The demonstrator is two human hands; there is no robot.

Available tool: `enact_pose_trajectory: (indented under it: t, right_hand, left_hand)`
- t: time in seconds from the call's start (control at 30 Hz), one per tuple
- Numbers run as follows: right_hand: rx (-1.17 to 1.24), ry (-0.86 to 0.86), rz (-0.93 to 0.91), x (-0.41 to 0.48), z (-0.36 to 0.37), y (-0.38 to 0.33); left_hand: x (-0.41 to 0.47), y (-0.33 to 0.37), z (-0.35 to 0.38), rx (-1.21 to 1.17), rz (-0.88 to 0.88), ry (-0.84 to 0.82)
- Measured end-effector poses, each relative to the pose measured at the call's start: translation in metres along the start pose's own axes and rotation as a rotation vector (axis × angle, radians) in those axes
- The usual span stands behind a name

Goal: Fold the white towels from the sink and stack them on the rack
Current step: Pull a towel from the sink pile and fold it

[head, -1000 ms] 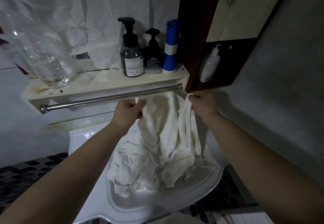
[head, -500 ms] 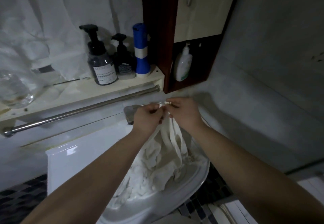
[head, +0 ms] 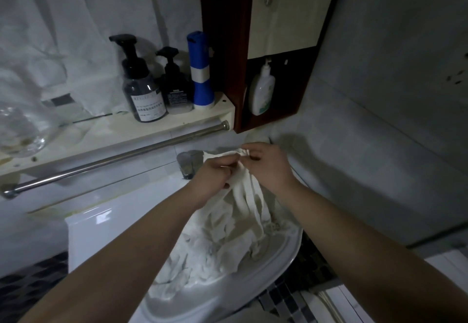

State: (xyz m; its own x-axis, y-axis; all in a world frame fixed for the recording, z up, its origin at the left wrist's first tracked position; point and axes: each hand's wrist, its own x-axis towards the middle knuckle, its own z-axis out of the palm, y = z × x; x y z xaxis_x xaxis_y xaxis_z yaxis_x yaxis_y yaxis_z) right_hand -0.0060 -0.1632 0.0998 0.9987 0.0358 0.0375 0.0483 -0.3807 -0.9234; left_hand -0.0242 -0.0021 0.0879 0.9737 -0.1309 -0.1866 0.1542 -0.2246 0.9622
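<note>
A heap of white towels (head: 215,244) fills the white sink (head: 255,282). One white towel (head: 247,196) is lifted out of the heap and hangs down into the basin. My left hand (head: 215,181) and my right hand (head: 268,165) are close together above the sink, and both pinch this towel's top edge. The rack (head: 121,130), a cream shelf with a steel rail (head: 109,162) under it, is mounted on the wall to the upper left of my hands.
Two dark pump bottles (head: 143,87) and a blue and white can (head: 200,69) stand on the rack's right end, a clear glass vessel (head: 20,130) on its left. A dark wooden cabinet (head: 255,44) with a white lotion bottle (head: 262,89) hangs at right. The tap (head: 187,165) sits behind my hands.
My hands, which held the towel's top edge spread apart, have come together above the sink. The view has swung to the right, so the rack now lies further left.
</note>
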Motion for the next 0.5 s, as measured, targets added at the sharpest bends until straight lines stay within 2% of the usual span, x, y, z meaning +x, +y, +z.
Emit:
enact_pose_trajectory:
  t: [0.1,0.2,0.33,0.4,0.5]
  right_hand:
    - [0.072,-0.048,0.034,0.002,-0.006,0.000]
    - [0.112,-0.094,0.011,0.003,-0.015,-0.006]
    - [0.135,-0.164,-0.030,0.002,-0.031,-0.015]
    - [0.124,-0.169,-0.046,0.002,-0.043,-0.017]
    - [0.151,-0.169,-0.070,0.002,-0.064,-0.021]
  left_hand:
    - [0.001,-0.004,-0.012,0.187,0.192,0.054]
    - [0.010,-0.009,-0.027,0.388,0.225,0.150]
    - [0.029,-0.020,-0.043,0.703,0.201,0.024]
    - [0.042,-0.023,-0.042,0.718,0.129,0.025]
    - [0.058,-0.028,-0.042,0.499,-0.084,0.077]
